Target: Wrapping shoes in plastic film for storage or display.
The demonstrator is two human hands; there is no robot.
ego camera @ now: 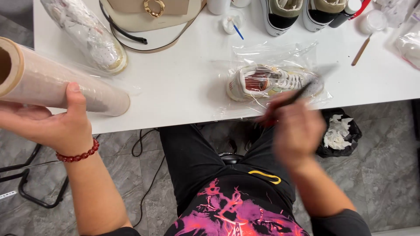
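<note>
Head view, left to right. Left hand [52,124] clamped around roll of clear wrap [57,83], thumb on top, roll end jutting over white table [183,83] edge. Second wrapped shoe [89,35] behind roll. Film-wrapped sneaker [273,81] lying on its side mid-table. Right hand [297,131], blurred, fingers closed on thin dark tool [302,94] touching sneaker's film. Bin [339,133] with white scraps below table edge.

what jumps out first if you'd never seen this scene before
The big roll of clear film at far left, gripped by the left hand with a red bead bracelet. At centre right, a sneaker wrapped in clear plastic lies on the white table, with the blurred right hand holding a thin dark tool over it.
</note>
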